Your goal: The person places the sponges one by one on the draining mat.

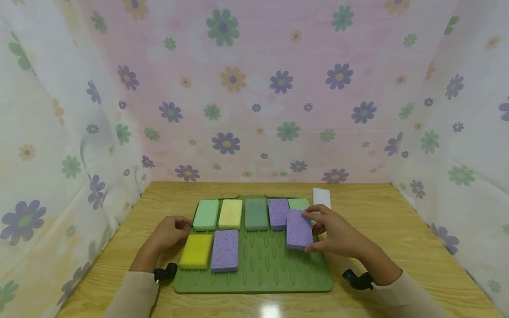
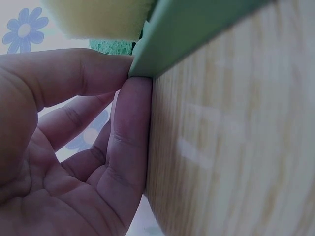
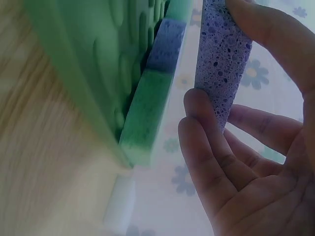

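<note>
My right hand grips a purple sponge by its edges, thumb at the near end and fingers at the far end. In the right wrist view the purple sponge is held up off the green drying mat. At the left edge of the ridged green mat, my left hand pinches the rim between thumb and finger, as the left wrist view shows. Near that hand lie a yellow sponge and another purple sponge.
Along the mat's back row lie a light green sponge, a pale yellow one, a dark green one, a purple one and a partly hidden light green one. Beyond the right hand lies a white block on the wooden table.
</note>
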Action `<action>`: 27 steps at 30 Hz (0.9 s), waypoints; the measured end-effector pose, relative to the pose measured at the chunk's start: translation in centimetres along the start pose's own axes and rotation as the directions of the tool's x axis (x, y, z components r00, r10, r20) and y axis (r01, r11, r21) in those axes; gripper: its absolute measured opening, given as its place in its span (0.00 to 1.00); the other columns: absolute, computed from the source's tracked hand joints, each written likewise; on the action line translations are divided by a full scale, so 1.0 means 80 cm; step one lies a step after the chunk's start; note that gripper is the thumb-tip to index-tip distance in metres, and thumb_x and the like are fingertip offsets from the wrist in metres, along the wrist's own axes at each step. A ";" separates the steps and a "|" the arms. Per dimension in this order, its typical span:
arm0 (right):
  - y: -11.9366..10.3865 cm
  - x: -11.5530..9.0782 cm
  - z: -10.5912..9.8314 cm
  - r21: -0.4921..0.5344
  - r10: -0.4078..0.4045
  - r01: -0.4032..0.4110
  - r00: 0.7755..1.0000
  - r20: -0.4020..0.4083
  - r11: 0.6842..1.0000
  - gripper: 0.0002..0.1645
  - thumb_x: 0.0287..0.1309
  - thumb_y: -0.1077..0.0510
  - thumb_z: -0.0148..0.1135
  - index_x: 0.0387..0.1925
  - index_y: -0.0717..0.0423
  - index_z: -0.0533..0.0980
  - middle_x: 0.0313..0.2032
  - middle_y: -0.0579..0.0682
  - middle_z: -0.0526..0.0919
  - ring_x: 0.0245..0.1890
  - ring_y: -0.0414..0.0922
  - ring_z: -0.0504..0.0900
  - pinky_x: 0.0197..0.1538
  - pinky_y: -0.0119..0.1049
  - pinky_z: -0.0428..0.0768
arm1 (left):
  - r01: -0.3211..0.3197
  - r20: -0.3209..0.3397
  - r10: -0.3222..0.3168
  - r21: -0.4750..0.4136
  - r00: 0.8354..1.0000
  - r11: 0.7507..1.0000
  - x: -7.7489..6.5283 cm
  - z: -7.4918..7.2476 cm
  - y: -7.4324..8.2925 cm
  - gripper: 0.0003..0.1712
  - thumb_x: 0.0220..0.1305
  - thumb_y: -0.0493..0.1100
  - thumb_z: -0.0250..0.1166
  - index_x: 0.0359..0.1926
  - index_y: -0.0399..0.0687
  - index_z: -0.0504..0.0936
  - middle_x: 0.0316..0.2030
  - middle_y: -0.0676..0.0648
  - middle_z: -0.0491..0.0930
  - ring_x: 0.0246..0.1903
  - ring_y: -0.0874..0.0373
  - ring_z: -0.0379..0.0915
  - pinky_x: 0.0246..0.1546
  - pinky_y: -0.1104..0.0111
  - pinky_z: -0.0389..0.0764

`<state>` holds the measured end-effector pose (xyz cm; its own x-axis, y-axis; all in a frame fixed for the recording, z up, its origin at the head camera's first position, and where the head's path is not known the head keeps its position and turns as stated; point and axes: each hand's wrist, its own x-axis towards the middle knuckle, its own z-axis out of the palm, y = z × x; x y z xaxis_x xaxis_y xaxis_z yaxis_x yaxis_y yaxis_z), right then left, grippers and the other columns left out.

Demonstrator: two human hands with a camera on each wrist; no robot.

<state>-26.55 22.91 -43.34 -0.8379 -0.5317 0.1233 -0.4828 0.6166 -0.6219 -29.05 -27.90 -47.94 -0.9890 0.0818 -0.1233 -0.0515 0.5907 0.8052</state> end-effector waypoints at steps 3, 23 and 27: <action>-0.007 0.005 0.006 0.010 -0.015 0.015 1.000 0.017 1.000 0.59 0.45 0.40 0.83 0.75 0.58 0.67 0.73 0.54 0.64 0.44 0.36 0.85 0.47 0.42 0.87 | 0.001 -0.005 -0.001 -0.002 1.000 1.000 0.001 -0.002 0.000 0.18 0.66 0.33 0.63 0.56 0.36 0.84 0.46 0.40 0.83 0.44 0.51 0.79 0.38 0.64 0.85; -0.043 0.027 0.046 0.014 -0.079 0.078 0.989 0.127 0.997 0.60 0.45 0.41 0.84 0.76 0.58 0.66 0.73 0.54 0.63 0.45 0.37 0.84 0.49 0.38 0.87 | -0.015 0.000 0.015 0.005 1.000 1.000 -0.003 -0.001 0.003 0.19 0.65 0.32 0.65 0.56 0.34 0.83 0.46 0.39 0.83 0.42 0.52 0.79 0.37 0.61 0.86; -0.050 0.031 0.055 0.008 -0.084 0.084 0.986 0.144 0.996 0.60 0.45 0.43 0.84 0.76 0.58 0.67 0.73 0.54 0.63 0.45 0.38 0.84 0.49 0.37 0.86 | -0.011 0.005 0.011 0.003 1.000 1.000 -0.003 -0.001 0.002 0.19 0.65 0.33 0.65 0.57 0.34 0.83 0.47 0.38 0.83 0.43 0.52 0.79 0.38 0.61 0.86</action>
<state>-25.60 16.59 -43.94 -0.7488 -0.6598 0.0629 -0.5494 0.5648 -0.6157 -28.86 -27.92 -47.73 -0.9888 0.0921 -0.1172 -0.0402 0.5923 0.8047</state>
